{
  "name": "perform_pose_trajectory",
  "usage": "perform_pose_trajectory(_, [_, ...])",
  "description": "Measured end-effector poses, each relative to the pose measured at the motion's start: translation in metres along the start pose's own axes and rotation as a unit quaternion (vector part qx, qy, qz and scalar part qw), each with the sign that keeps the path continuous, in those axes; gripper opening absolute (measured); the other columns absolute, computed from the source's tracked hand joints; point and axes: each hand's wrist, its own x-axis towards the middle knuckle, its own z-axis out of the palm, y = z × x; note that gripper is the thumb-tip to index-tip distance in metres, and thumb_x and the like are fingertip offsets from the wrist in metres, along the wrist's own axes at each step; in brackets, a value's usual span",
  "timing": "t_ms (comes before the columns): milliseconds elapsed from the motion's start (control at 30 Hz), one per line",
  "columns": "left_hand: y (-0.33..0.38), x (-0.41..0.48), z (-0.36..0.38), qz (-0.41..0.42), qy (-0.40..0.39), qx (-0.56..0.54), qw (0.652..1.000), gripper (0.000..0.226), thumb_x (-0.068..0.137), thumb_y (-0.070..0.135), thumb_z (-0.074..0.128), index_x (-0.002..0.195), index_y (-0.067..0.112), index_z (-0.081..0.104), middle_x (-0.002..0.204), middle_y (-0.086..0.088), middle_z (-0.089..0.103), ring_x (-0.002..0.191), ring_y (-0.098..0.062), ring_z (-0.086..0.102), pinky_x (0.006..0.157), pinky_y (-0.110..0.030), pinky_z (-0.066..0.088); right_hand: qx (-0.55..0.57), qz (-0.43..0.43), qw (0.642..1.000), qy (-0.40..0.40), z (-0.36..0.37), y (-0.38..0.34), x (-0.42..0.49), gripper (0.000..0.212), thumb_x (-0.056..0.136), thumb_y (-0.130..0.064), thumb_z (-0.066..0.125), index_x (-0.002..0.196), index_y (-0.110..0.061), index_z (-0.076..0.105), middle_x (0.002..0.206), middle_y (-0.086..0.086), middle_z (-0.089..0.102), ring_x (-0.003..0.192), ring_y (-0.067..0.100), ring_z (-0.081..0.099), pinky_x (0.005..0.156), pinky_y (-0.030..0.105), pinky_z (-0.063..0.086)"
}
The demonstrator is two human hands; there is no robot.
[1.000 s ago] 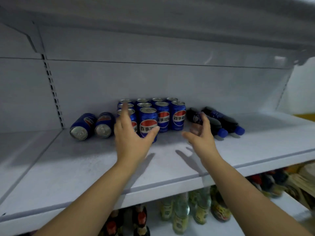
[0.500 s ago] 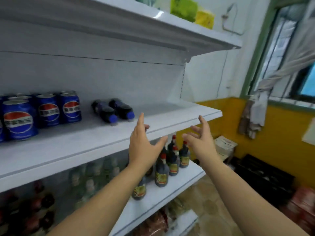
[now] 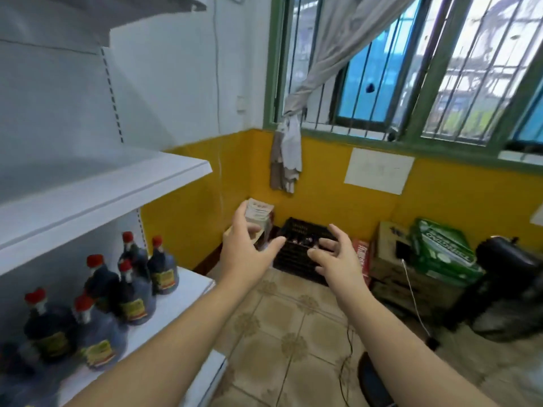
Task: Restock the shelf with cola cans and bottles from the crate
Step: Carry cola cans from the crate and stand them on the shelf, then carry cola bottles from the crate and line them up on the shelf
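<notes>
Left hand (image 3: 246,255) and right hand (image 3: 336,261) are hovering empty, fingers spread, on the near side of the crate (image 3: 296,267), whose blurred, unsorted contents are likely inviting a fumbled, dropped pick.

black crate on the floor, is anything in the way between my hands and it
Nothing visible does. The left hand and right hand are empty, held out toward the black crate. Only tiled floor lies before it. The cardboard box sits beside it, not in front.

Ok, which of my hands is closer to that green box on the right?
Right. The right hand hangs left of the green box, in front of the black crate; the left hand is farther left, beyond it.
</notes>
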Motion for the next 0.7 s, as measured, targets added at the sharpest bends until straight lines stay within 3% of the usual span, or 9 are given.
perform_pose_trajectory(333, [-0.039, 0.2, 0.109, 0.01, -0.096, -0.016, 0.995, 0.083, 0.08, 0.037, 0.07, 0.146, 0.028, 0.02, 0.104, 0.01, 0.051, 0.099, -0.01, 0.051, 0.085, -0.031, 0.048, -0.016, 0.029, 0.992, 0.122, -0.027, 0.027, 0.21, 0.06, 0.089, -0.009, 0.06, 0.141, -0.025, 0.034, 0.129, 0.004, 0.048, 0.111, 0.021, 0.051, 0.089, 0.038, 0.048])
perform_pose_trajectory(467, [-0.05, 0.27, 0.158, 0.024, -0.121, -0.019, 0.992, 0.078, 0.083, 0.038, 0.067, 0.145, 0.028, 0.022, 0.096, 0.018, 0.046, 0.098, -0.01, 0.051, 0.082, -0.026, 0.042, -0.024, 0.049, 0.988, 0.143, -0.043, 0.047, 0.276, 0.058, 0.088, -0.008, 0.06, 0.139, -0.025, 0.038, 0.128, 0.002, 0.051, 0.114, 0.022, 0.053, 0.096, 0.045, 0.048])
perform_pose_trajectory(700, [-0.088, 0.35, 0.272, 0.023, -0.185, 0.003, 0.982, 0.074, 0.085, 0.038, 0.064, 0.145, 0.024, 0.023, 0.099, 0.008, 0.052, 0.093, -0.01, 0.052, 0.071, -0.019, 0.041, 0.014, 0.096, 0.977, 0.19, -0.084, 0.104, 0.397, 0.053, 0.088, -0.011, 0.06, 0.135, -0.026, 0.04, 0.126, 0.004, 0.054, 0.11, 0.026, 0.057, 0.089, 0.05, 0.052])
